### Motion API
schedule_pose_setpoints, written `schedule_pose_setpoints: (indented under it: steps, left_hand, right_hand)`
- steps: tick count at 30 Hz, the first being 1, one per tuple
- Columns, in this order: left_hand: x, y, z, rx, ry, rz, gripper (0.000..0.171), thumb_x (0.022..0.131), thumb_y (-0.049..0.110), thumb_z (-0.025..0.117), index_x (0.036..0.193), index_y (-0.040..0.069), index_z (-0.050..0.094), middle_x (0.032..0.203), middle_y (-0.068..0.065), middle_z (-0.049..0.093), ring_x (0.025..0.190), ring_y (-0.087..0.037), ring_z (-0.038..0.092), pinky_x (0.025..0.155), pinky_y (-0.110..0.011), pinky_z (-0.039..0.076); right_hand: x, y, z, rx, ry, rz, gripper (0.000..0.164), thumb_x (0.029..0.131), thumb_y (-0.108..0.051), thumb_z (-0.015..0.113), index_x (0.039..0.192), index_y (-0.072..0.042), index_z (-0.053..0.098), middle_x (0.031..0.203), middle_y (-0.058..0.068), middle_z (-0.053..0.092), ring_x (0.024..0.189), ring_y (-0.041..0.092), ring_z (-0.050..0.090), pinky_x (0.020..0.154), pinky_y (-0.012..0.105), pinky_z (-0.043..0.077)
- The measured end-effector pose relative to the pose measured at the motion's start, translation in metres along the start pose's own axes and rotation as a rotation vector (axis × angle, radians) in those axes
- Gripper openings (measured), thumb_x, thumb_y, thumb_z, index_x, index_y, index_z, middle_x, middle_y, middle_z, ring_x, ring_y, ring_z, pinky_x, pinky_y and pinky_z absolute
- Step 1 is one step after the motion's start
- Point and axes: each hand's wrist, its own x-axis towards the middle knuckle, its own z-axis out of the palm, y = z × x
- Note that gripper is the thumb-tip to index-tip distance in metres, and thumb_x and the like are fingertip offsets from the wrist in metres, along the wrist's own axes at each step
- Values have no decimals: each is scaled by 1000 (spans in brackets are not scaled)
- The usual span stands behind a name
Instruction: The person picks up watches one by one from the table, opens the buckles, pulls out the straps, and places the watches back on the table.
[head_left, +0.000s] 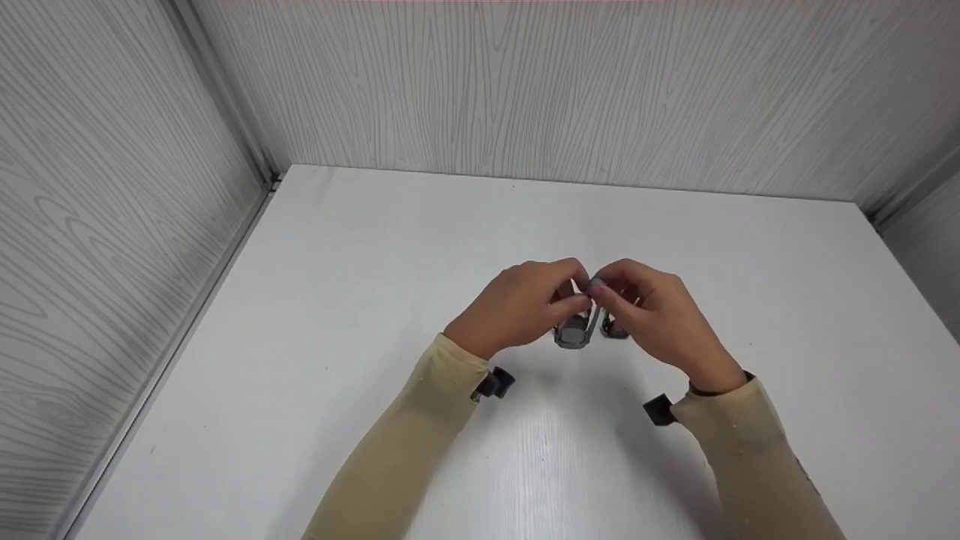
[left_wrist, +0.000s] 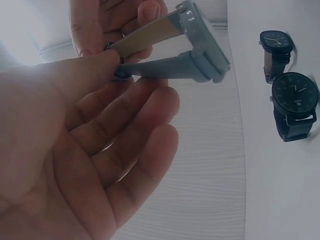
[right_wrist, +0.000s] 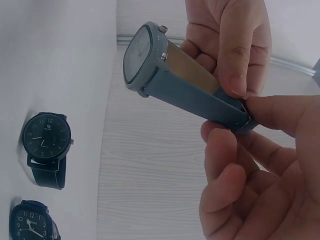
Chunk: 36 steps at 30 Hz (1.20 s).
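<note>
A wristwatch (right_wrist: 195,100) with a blue-grey strap, tan on its inner side, hangs between my two hands. Its strap forms a loop, and in the left wrist view the watch case (left_wrist: 202,40) points away from the fingers. My left hand (head_left: 529,304) pinches the strap near its joined ends with thumb and fingers. Fingertips close together, my right hand (head_left: 660,319) grips the same end by the buckle (right_wrist: 245,117). In the left wrist view the other fingers of my left hand (left_wrist: 115,135) curl loosely below; the strap tip is partly hidden by the thumbs.
On the white table (head_left: 375,247) lie a round black watch (right_wrist: 47,137) and a squarish black watch (left_wrist: 276,42), side by side below the hands. Wood-grain panels stand behind (head_left: 562,90) and at the left (head_left: 97,225).
</note>
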Motion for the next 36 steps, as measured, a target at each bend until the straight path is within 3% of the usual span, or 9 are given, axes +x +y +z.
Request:
schedule_pose_setpoints:
  steps: [8,23,36]
  left_hand:
    - [3,-3,2,39,-1,-5,16,104,33,63,110,19,69,85,14,69,75,-2,64,71,-27,52]
    - [3,-3,3,54,-13,-5,16,103,29,66,112,16,63,94,9,70,83,-5,64,76,-27,50]
    - [5,0,2,49,5,0,20,102,27,67,114,15,57,87,6,69,75,-8,62,68,-28,48]
  right_hand:
    - [0,1,1,4,-15,42,17,104,-31,65,111,-18,74,96,7,73,73,19,60,62,27,49]
    - [0,-1,1,16,-32,36,17,103,-25,66,114,-15,74,88,-1,66,68,16,55,62,25,46]
    - [1,-1,-1,33,-26,25,14,103,-19,66,113,-15,74,88,1,67,67,19,56,59,25,47]
